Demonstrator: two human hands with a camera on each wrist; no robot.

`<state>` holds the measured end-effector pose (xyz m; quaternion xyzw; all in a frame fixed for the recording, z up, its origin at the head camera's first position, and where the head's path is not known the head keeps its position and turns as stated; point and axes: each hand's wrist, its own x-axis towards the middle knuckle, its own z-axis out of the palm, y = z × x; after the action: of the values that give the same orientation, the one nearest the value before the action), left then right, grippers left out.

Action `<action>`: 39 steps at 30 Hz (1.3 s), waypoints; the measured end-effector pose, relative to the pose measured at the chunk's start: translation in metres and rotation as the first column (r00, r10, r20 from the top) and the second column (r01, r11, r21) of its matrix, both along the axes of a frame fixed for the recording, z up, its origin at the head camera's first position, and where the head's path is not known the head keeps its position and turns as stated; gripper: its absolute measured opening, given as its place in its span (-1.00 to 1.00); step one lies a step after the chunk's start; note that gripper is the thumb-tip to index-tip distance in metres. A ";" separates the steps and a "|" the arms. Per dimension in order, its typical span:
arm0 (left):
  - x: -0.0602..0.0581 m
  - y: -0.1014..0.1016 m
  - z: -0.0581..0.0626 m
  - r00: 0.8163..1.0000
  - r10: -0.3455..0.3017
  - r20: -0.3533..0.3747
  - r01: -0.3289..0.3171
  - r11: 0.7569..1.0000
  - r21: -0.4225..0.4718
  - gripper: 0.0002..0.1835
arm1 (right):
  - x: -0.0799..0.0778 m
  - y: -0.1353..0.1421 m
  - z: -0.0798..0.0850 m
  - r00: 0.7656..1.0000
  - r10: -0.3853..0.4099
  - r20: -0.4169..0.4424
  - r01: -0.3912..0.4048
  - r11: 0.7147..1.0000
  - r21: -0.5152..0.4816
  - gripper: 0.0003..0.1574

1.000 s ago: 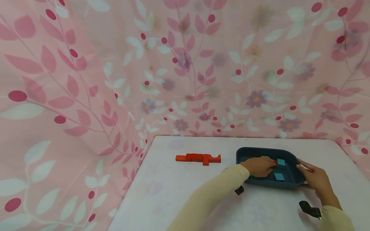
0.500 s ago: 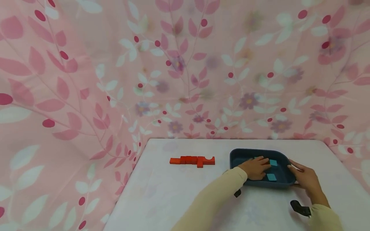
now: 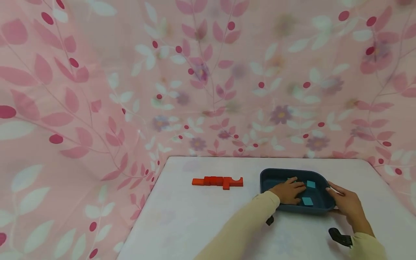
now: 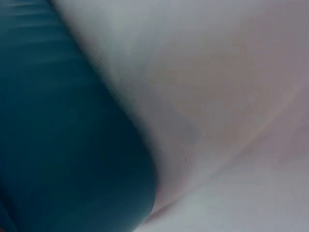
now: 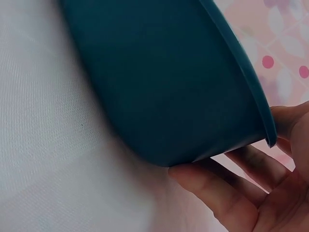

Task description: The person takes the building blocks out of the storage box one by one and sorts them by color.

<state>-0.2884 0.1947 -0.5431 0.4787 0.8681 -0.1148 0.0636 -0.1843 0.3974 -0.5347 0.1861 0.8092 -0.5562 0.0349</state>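
“Now, in the head view, your left grip [image 3: 287, 191] is spread inside the blue tray [image 3: 320, 195] on the table [image 3: 182, 213], near the light-blue blocks [image 3: 307, 201].”

“And your right grip [image 3: 347, 203] holds the tray's right end. You seem to be reaching for pieces; the next move probably calls for closing your left fingers on one while your right steadies the tray.”

“Red blocks [image 3: 214, 181] lie in a row well apart from it. Your palm hides some tray floor; I can't tell whether you touch the red sliver there.”

“Your left wrist view is mostly blurred tray wall.”

“Your right shows fingers curled beneath the tray, its contents hidden.”
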 end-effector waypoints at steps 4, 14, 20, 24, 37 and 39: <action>0.000 0.001 0.001 1.000 -0.029 0.002 0.029 0.999 0.037 -0.46 | 0.002 0.006 0.001 1.000 0.004 -0.008 -0.004 1.000 -0.002 -0.04; 0.000 -0.033 0.020 0.963 -0.134 0.233 0.109 0.987 0.117 -0.68 | 0.003 0.008 -0.001 1.000 -0.010 -0.005 0.010 1.000 0.013 -0.02; -0.003 -0.041 0.019 0.931 -0.099 0.350 0.040 0.984 0.172 -0.73 | 0.004 0.007 0.002 1.000 -0.009 -0.011 0.009 0.999 0.032 -0.06; -0.004 -0.039 0.015 0.961 -0.130 0.245 0.100 0.986 0.130 -0.71 | 0.003 0.004 0.001 1.000 -0.027 -0.007 0.027 0.999 0.020 -0.07; -0.006 -0.040 0.016 0.962 -0.242 0.123 0.224 0.964 0.145 -0.68 | 0.001 0.004 0.002 1.000 -0.026 -0.009 0.026 0.999 0.026 -0.07; -0.006 -0.042 0.016 0.963 -0.246 0.111 0.226 0.959 0.168 -0.65 | 0.002 0.005 0.001 1.000 -0.028 0.003 0.028 0.999 0.027 -0.06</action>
<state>-0.2946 0.1529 -0.5271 0.5891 0.8048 -0.0225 0.0691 -0.1827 0.4022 -0.5333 0.1987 0.8138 -0.5455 0.0260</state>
